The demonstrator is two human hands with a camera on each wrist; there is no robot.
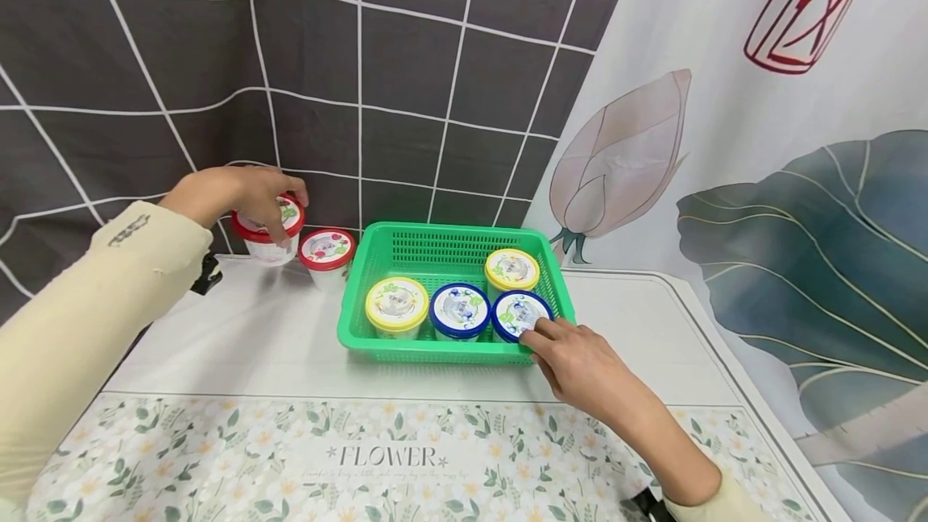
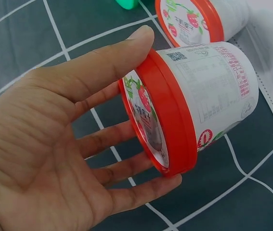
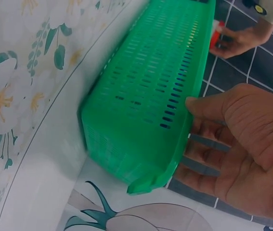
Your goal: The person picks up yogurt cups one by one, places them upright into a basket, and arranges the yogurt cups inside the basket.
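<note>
My left hand [image 1: 246, 190] grips a white tub with a red lid [image 2: 172, 115] at the back left of the table; the thumb and fingers lie around the lid's edge. Strawberries are printed on this lid. A second red-lidded tub [image 1: 328, 250] stands just right of it, beside a green plastic basket [image 1: 442, 355]. My right hand [image 1: 583, 365] holds the basket's front right rim, thumb outside and fingers over the inner side. Those fingers are at a blue-lidded tub [image 1: 519, 313]; whether they touch it I cannot tell.
Inside the basket are another blue-lidded tub [image 1: 460, 310] and two yellow-lidded tubs, one at the front left [image 1: 396, 304] and one at the back right [image 1: 511, 269]. A dark gridded curtain [image 1: 406, 63] hangs behind the table. Along the front lies a flower-patterned mat [image 1: 254, 474].
</note>
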